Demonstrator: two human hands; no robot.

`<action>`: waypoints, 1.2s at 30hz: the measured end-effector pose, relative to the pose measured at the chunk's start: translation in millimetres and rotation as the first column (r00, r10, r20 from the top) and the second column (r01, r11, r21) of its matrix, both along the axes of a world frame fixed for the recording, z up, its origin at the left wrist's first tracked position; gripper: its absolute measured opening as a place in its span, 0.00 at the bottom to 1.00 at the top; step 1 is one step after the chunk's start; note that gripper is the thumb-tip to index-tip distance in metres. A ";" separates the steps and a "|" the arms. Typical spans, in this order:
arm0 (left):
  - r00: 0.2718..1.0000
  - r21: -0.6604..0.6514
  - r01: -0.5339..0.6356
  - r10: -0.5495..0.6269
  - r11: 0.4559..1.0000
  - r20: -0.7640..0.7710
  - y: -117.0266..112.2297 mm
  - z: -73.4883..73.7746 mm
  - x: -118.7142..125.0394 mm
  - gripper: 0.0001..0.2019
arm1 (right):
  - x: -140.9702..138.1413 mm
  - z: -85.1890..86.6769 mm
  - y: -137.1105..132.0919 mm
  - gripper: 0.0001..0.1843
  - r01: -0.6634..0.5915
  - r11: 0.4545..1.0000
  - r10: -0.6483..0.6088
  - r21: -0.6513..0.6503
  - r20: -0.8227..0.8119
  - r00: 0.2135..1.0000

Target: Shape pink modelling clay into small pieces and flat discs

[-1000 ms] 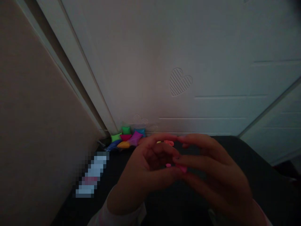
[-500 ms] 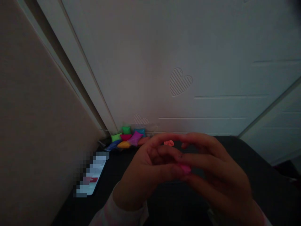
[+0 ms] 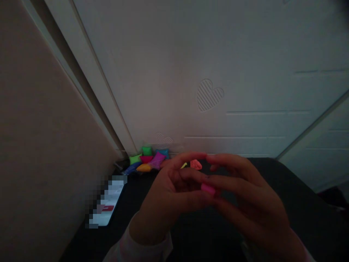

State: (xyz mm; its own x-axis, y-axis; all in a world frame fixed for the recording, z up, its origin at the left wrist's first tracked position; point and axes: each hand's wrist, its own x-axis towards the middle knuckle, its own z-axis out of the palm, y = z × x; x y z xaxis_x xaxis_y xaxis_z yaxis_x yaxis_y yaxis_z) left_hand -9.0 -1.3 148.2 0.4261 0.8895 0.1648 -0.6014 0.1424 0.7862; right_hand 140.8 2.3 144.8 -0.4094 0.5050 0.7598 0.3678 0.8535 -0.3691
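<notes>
Both hands meet in the lower middle of the view, above a dark, matte table top (image 3: pixel 289 182). The left hand (image 3: pixel 166 198) curls inward, its thumb lying flat and its fingertips bent towards the right hand (image 3: pixel 245 196), whose long fingers stretch across to meet them. Pinched where the fingertips of both hands come together is a small pink lump (image 3: pixel 208 189), rounded, a little flattened, and smooth like soft dough. Both hands grasp it lightly at the tips, the palms open and hollow behind. The light is dim, so its finer surface cannot be made out. A pale, pink-tinged fabric sleeve (image 3: pixel 136 251) covers the left wrist.

Just beyond the fingers, on the table, lies a small orange-red crumpled piece (image 3: pixel 195 164) with a thin yellow sliver (image 3: pixel 184 165) beside it. Further left, against the back edge, sits a heap of small puffy pouches (image 3: pixel 147 159) in green, blue, red, purple and orange, glossy and pillow-shaped, touching one another. A flat, pale rectangular pack (image 3: pixel 107 203), its face blurred out, lies on the table near the left edge.

Behind stands a smooth white panel (image 3: pixel 191 54) with shallow horizontal grooves and an embossed heart filled with fine diagonal stripes (image 3: pixel 209 95); a smaller, fainter heart (image 3: pixel 163 138) shows lower down. A plain beige board (image 3: pixel 35 145) slants along the left side.
</notes>
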 end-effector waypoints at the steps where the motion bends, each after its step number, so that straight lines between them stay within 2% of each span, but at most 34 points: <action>1: 1.000 0.001 -0.009 0.009 1.000 -0.006 0.5 -0.2 -0.2 0.23 | 0.2 0.0 0.0 0.17 0.001 1.000 -0.001 0.000 -0.001 1.000; 13: 0.997 0.091 -0.006 0.012 0.996 -0.071 4.6 -2.0 -2.3 0.27 | -0.7 0.1 -1.6 0.12 -0.039 0.998 0.040 -0.056 0.011 0.999; 20: 0.999 0.017 0.013 -0.013 1.000 -0.038 1.6 -0.5 -3.0 0.21 | -0.5 2.3 -2.2 0.14 -0.046 0.998 0.044 -0.044 -0.045 0.998; 30: 0.996 0.049 -0.089 0.090 0.995 -0.021 2.6 -1.6 -1.1 0.21 | -4.3 0.8 -3.8 0.16 -0.033 0.999 0.033 -0.034 -0.015 0.999; 36: 0.999 0.033 -0.045 0.046 0.998 -0.024 3.0 -0.1 -1.5 0.22 | -5.2 -1.5 -2.9 0.14 -0.030 0.999 0.028 -0.037 -0.063 0.998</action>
State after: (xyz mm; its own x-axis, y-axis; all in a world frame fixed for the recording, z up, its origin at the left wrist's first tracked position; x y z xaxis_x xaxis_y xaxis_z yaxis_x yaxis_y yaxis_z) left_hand -10.5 1.7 148.1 0.3899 0.9023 0.1840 -0.5870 0.0896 0.8046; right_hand 135.7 -0.6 143.4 -0.3767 0.5224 0.7650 0.3185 0.8485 -0.4226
